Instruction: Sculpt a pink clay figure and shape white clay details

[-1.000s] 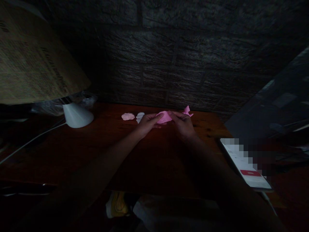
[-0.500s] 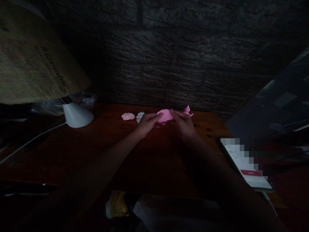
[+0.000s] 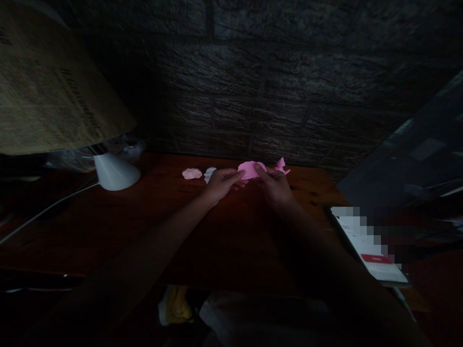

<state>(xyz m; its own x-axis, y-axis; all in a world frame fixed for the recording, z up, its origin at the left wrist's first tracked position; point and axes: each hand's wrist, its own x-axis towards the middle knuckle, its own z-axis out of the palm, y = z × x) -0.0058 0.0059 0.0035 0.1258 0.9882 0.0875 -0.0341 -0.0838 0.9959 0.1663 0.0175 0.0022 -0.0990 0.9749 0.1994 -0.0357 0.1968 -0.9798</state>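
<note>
Together, my left hand [image 3: 223, 184] and right hand [image 3: 277, 185] pinched a flat, bright-pink oval sheet [image 3: 249, 170] over the brown wooden table [image 3: 231, 231]; dark lettering [image 3: 77, 94] on the tan conical lampshade [image 3: 32, 111] looked blurred.

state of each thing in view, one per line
bright pink piece: flat, held
left hand: pinching its left edge
right hand: pinching its right side
pale pink piece: flat on table
white piece: partly hidden by left hand
forked pink piece: partly hidden by right hand
mobile device: screen lit
lamp: upright, looks unlit
</note>
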